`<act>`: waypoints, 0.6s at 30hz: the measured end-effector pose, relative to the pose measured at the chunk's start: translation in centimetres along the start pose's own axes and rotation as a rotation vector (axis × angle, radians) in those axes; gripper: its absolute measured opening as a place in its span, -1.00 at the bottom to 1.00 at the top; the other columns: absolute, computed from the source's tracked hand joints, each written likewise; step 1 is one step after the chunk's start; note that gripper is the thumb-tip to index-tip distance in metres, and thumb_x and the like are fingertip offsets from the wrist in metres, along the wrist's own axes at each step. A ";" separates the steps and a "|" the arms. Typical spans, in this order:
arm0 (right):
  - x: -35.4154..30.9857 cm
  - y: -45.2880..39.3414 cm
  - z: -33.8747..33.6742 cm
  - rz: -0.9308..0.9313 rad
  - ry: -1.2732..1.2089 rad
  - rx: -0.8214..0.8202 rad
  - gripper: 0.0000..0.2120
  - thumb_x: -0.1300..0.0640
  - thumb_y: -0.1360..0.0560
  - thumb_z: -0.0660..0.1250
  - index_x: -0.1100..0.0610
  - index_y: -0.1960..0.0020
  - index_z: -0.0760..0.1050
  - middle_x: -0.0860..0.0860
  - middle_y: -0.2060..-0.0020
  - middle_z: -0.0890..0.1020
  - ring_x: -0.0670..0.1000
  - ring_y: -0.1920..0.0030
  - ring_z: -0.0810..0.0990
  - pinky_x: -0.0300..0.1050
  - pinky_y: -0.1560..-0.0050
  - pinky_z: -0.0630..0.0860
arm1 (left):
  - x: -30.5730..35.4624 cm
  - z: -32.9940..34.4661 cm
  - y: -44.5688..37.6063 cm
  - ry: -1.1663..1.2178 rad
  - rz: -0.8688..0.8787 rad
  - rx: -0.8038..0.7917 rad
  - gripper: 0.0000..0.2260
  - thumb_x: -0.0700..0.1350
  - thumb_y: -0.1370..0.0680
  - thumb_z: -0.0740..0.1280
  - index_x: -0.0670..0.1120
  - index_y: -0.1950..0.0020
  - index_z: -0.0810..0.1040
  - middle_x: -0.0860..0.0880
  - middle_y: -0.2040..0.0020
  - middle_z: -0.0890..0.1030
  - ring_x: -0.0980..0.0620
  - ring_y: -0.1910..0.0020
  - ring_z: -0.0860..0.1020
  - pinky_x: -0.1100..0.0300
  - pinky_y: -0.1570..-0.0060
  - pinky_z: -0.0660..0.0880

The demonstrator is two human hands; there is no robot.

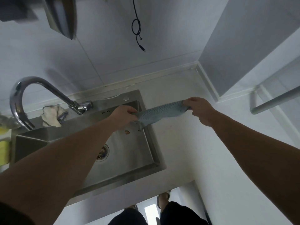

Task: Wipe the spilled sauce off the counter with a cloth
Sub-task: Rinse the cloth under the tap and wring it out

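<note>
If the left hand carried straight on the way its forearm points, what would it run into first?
Likely the blue cloth that the left hand already grips, then the right hand holding its other end. Beyond that lies bare white counter and the wall, though depth is hard to judge.

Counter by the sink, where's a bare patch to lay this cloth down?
The white counter right of the sink, out to the wall corner, is bare. The sink's back ledge is crowded by the faucet and a crumpled rag. Both hands hold the cloth.
</note>
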State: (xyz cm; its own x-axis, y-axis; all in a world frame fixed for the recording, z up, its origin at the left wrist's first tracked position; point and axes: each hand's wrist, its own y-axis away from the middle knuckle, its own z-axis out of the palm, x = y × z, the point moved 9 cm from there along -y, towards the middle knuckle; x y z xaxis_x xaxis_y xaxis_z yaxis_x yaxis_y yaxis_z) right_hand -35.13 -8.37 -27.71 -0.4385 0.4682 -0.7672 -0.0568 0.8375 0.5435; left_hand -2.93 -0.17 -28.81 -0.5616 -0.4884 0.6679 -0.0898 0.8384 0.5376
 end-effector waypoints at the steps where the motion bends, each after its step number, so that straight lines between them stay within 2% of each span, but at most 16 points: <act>1: 0.0 -0.1 -0.2 0.002 -0.050 0.023 -0.84 0.06 -0.68 0.38 0.08 0.04 0.66 0.10 -0.03 0.69 0.13 -0.11 0.64 0.09 -0.16 0.59 | 0.2 0.1 -0.1 0.046 -0.005 -0.006 -0.91 -0.11 -0.52 0.50 0.03 0.00 0.69 0.07 0.13 0.68 0.08 0.12 0.63 0.18 0.00 0.56; 3: 0.1 -0.4 -0.8 0.011 -0.104 0.090 -0.77 -0.03 -0.69 0.36 0.08 0.03 0.66 0.13 -0.07 0.69 0.15 -0.15 0.67 0.18 -0.29 0.64 | 0.4 0.1 -0.5 0.137 -0.015 0.000 -0.97 -0.05 -0.53 0.50 0.03 0.04 0.70 0.04 0.18 0.68 0.05 0.15 0.61 0.17 0.03 0.53; 5: 0.0 -0.3 -1.3 0.045 -0.139 0.166 -0.70 -0.10 -0.70 0.31 0.10 0.04 0.63 0.11 -0.07 0.67 0.19 -0.16 0.67 0.26 -0.26 0.65 | 0.7 0.0 -1.0 0.221 -0.033 0.024 -0.90 0.05 -0.55 0.47 0.05 0.05 0.72 -0.01 0.11 0.69 0.02 0.13 0.60 0.12 0.01 0.51; 7: 0.3 -0.1 -1.1 0.108 -0.251 0.177 -0.66 -0.14 -0.71 0.29 0.13 -0.01 0.59 0.10 -0.04 0.66 0.20 -0.16 0.67 0.25 -0.23 0.66 | 1.0 0.0 -1.3 0.322 -0.062 0.044 -0.83 0.13 -0.56 0.43 0.06 0.06 0.70 -0.05 0.00 0.70 0.00 0.05 0.62 0.10 -0.10 0.52; 8: 0.5 -0.1 -0.4 0.148 -0.346 0.126 -0.66 -0.14 -0.70 0.31 0.15 -0.08 0.59 0.10 -0.06 0.67 0.19 -0.14 0.68 0.23 -0.21 0.68 | 1.1 0.1 -1.7 0.384 -0.072 0.047 -0.78 0.17 -0.53 0.43 0.03 0.06 0.69 -0.08 -0.04 0.70 -0.04 -0.01 0.64 0.06 -0.19 0.53; 10: 0.6 0.3 1.8 0.194 -0.435 -0.050 -0.70 0.01 -0.67 0.41 0.24 -0.23 0.59 0.16 -0.17 0.69 0.17 -0.14 0.70 0.16 -0.18 0.68 | 0.5 0.4 -2.7 0.518 -0.115 0.070 -0.55 0.30 -0.37 0.41 -0.04 0.00 0.68 -0.14 -0.08 0.70 -0.13 -0.08 0.67 -0.07 -0.29 0.55; 12: 0.8 0.4 2.8 0.189 -0.380 -0.125 -0.70 0.25 -0.65 0.41 0.32 -0.35 0.55 0.21 -0.23 0.67 0.16 -0.15 0.69 0.07 -0.13 0.68 | -0.5 0.7 -3.8 0.586 -0.140 0.096 -0.40 0.37 -0.28 0.38 -0.09 -0.05 0.66 -0.16 -0.08 0.70 -0.16 -0.08 0.68 -0.16 -0.25 0.57; 14: 1.4 0.0 2.3 0.183 -0.365 -0.067 -0.67 0.30 -0.65 0.39 0.34 -0.39 0.53 0.21 -0.24 0.66 0.16 -0.13 0.68 0.01 -0.06 0.68 | 0.4 0.9 -2.8 0.623 -0.129 0.082 -0.47 0.30 -0.40 0.46 -0.13 -0.09 0.65 -0.17 -0.08 0.70 -0.18 -0.09 0.68 -0.17 -0.22 0.59; 16: 1.9 -0.2 1.5 0.187 -0.384 0.019 -0.70 0.18 -0.66 0.42 0.30 -0.34 0.57 0.19 -0.21 0.68 0.14 -0.09 0.70 0.01 0.01 0.69 | 1.3 2.0 -1.9 0.660 -0.110 -0.001 -0.72 -0.02 -0.56 0.47 -0.20 -0.13 0.64 -0.20 -0.09 0.70 -0.21 -0.13 0.67 -0.15 -0.22 0.59; 18: 2.4 -0.1 0.8 0.217 -0.364 0.088 -0.76 0.04 -0.69 0.39 0.22 -0.19 0.61 0.15 -0.13 0.69 0.11 -0.03 0.71 0.05 -0.01 0.71 | 1.6 3.2 -1.7 0.661 -0.116 -0.065 -0.76 -0.20 -0.60 0.42 -0.25 -0.24 0.59 -0.16 -0.09 0.69 -0.14 -0.08 0.68 -0.05 -0.18 0.60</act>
State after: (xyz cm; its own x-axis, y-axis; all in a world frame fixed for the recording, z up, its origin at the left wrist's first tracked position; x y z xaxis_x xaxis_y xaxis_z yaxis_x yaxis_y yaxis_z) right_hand -35.49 -7.11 -29.90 -0.0862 0.6917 -0.7170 0.0855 0.7222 0.6864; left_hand -6.25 -1.56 -30.28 0.0717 -0.6367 0.7677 -0.0581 0.7658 0.6405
